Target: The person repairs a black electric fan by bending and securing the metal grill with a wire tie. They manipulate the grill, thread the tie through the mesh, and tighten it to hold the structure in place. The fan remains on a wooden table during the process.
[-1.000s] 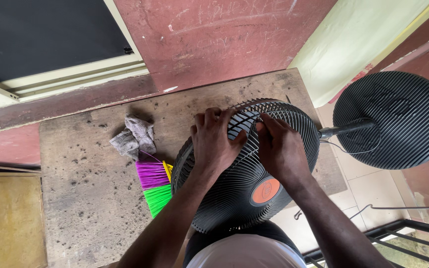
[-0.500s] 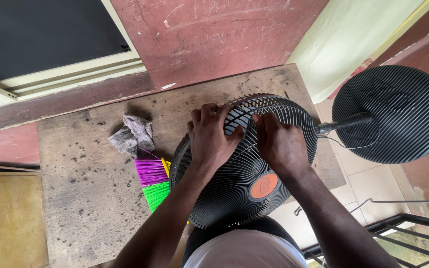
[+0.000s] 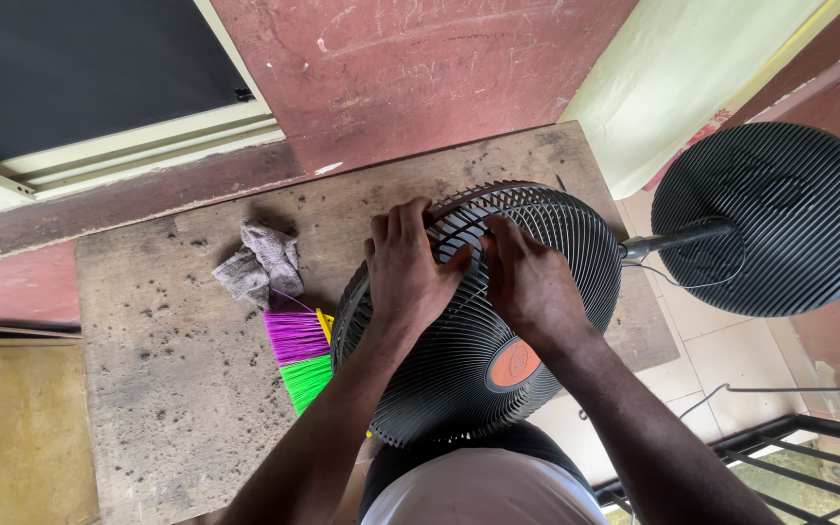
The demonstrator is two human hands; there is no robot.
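Note:
A black round fan grille [image 3: 556,233] with an orange centre badge [image 3: 514,363] lies tilted on a worn wooden table [image 3: 167,369], its near rim over my lap. My left hand [image 3: 408,272] rests palm down on the grille's upper left, fingers spread toward the rim. Beside it, my right hand [image 3: 529,280] presses on the ribs near the middle. Both hands lie flat on the ribs; neither wraps around them.
A grey rag [image 3: 260,261] lies left of the grille. A brush with purple and green bristles [image 3: 299,352] pokes out from under its left edge. The fan's round black base [image 3: 780,219] and pole [image 3: 678,236] lie on the floor at right. A red wall [image 3: 420,68] stands behind.
The hands have shifted only slightly on the grille; the left hand's fingers reach a little nearer the top rim. The view has moved a bit.

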